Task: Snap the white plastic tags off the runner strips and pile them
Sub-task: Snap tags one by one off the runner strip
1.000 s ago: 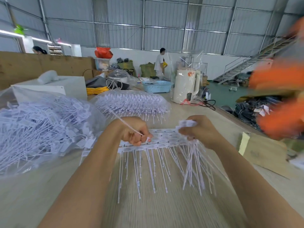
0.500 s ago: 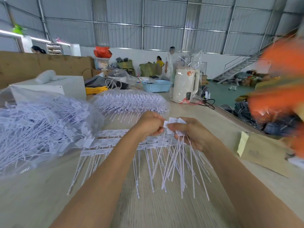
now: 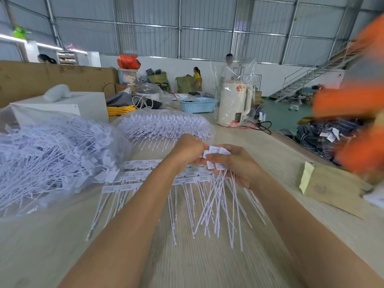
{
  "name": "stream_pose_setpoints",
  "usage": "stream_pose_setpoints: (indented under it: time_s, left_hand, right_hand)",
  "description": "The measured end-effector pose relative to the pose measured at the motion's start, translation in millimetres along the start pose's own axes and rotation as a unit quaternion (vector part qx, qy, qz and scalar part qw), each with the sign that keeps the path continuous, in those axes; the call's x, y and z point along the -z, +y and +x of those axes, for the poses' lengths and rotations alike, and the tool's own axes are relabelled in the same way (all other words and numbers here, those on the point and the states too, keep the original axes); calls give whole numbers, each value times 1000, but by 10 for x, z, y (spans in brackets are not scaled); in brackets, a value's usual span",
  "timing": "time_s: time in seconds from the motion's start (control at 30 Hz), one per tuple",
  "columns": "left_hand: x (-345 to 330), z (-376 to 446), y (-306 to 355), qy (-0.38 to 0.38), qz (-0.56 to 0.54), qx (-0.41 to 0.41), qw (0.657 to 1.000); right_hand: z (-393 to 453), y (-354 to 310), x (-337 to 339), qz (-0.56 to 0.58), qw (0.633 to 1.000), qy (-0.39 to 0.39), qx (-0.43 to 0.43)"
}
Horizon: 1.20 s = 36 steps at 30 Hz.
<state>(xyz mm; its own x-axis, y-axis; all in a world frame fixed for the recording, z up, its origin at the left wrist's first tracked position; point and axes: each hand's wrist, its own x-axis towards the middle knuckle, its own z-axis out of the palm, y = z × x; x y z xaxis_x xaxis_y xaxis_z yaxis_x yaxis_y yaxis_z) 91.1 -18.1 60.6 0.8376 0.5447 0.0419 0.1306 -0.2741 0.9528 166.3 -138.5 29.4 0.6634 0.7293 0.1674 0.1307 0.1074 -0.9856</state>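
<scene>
While both hands (image 3: 209, 161) grip tags (image 3: 217, 151), labels unreadable, runner strips (image 3: 135, 179) beneath

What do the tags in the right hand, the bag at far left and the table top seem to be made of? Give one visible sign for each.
Tags in the right hand: white plastic, probably matte; thin tails flex and splay.
Bag: clear glossy plastic film; the loose tags show through it.
Table top: pale wood or wood-look laminate, judging by the fine grain lines; which one cannot be told.

Showing two hands (image 3: 188, 149) (image 3: 239, 165), two bags of tags (image 3: 52, 154) (image 3: 166, 123), one kettle (image 3: 233, 102), one blue basket (image 3: 197, 104).
</scene>
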Motion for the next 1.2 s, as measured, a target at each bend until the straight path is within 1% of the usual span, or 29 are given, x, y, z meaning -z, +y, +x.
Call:
stream_pose_setpoints:
  time_s: [0.07, 0.17, 0.23, 0.27, 0.33, 0.37, 0.4, 0.43, 0.47, 0.5, 0.53, 0.6, 0.7, 0.73, 0.8, 0.83, 0.87, 0.9, 0.93, 0.97, 1.07, 1.1, 1.17, 1.2]
  left_hand:
    - [9, -7, 17, 5, -3, -7, 1000]
    - [15, -15, 49, -2, -15, -4, 1000]
    - [10, -25, 66, -11, 11, 10, 1000]
    - [10, -31, 58, -30, 30, 25, 999]
    - [-4, -75, 40, -112, 89, 50, 988]
    - [-37, -111, 26, -163, 124, 50, 978]
    - [-89, -150, 5, -215, 135, 45, 966]
    - [-149, -172, -21, -261, 116, 35, 958]
    - [-226, -202, -34, -287, 86, 30, 953]
    - [-296, -217, -42, -289, 70, 24, 955]
    - [-348, -209, -53, -273, 73, 16, 959]
    - [-389, -208, -65, -245, 101, 0, 964]
    - [-322, -217, -115, -225, 142, -5, 964]
    - [-291, -227, -140, -224, 155, -5, 962]
    - [-250, -246, -189, -232, 174, -7, 957]
    - [-239, -252, -210, -232, 175, -9, 957]
    - [-233, -262, -229, -225, 171, -10, 959]
    - [-229, -267, -245, -215, 161, -10, 963]
    - [-226, -272, -256, -206, 148, -9, 967]
    - [-221, -276, -269, -196, 135, -9, 971]
    - [-193, -269, -292, -144, 123, -17, 982]
    - [-185, -276, -290, -134, 121, -21, 983]
    - [-180, -312, -281, -127, 114, -32, 985]
    - [-178, -337, -279, -122, 109, -40, 986]
  right_hand:
    - [-10, -18, 5, 2, 1000, -4, 4]
    - [-7, -30, 15, 46, 999, -1, 24]
    - [23, -31, 26, 68, 997, 34, 20]
    - [48, -26, 39, 83, 994, 65, 8]
    - [84, -28, 64, 128, 983, 127, -19]
    - [96, -24, 71, 150, 977, 152, -26]
    - [103, -15, 77, 163, 971, 171, -28]
    - [110, -7, 81, 167, 968, 186, -26]
    - [111, -2, 83, 165, 966, 196, -22]
    - [111, 2, 88, 161, 966, 199, -15]
    - [108, -1, 99, 154, 969, 195, -9]
    - [94, -18, 128, 122, 977, 173, -3]
    - [61, -51, 180, -12, 987, 162, -7]
    - [51, -55, 188, -44, 984, 173, 6]
    - [29, -74, 201, -70, 979, 184, 61]
    - [11, -90, 185, -89, 980, 156, 82]
    - [-19, -105, 147, -111, 984, 107, 90]
    - [-40, -111, 101, -131, 986, 55, 87]
    - [-45, -111, 54, -145, 986, 24, 79]
    - [-41, -115, 22, -150, 986, 20, 74]
    - [-27, -118, -24, -138, 986, 56, 76]
    - [-38, -101, -44, -141, 985, 49, 82]
    - [-48, -59, -92, -156, 979, 39, 122]
    - [-53, -51, -122, -174, 972, 52, 150]
